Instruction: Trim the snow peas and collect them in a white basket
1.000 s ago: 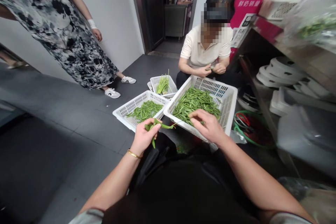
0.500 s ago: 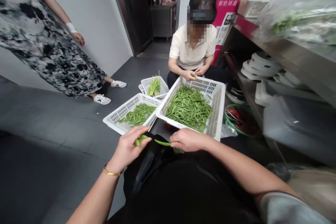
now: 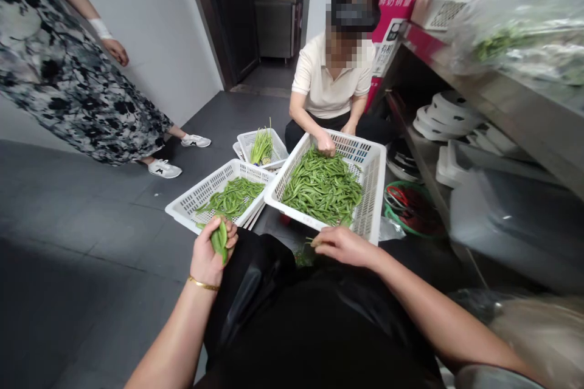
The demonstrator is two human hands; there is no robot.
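My left hand [image 3: 205, 258] is closed around several green pea pods [image 3: 221, 242], held just in front of the smaller white basket [image 3: 179, 208]. Between the fingertips of my right hand [image 3: 344, 247] a thin green strand [image 3: 309, 242] sticks out. That hand is below the near rim of the large white basket [image 3: 375, 206]. A heap of pea pods [image 3: 322, 188] fills much of the large basket, and a smaller pile [image 3: 233, 196] lies in the left one. Under my right fingers, a bit of dark green scraps [image 3: 303, 255] shows, partly hidden.
Opposite me a seated person [image 3: 335, 82] has one hand in the large basket's pods. A person in a patterned dress [image 3: 77, 73] stands at left. Behind the baskets, another basket holds green stalks [image 3: 261, 147]. A metal shelf [image 3: 502, 91] with containers runs along the right.
My hands have drawn apart, the left turning palm up with its pods. The pod that stuck out of my right fingers is gone from them. The seated person's hand has reached down into the pods.
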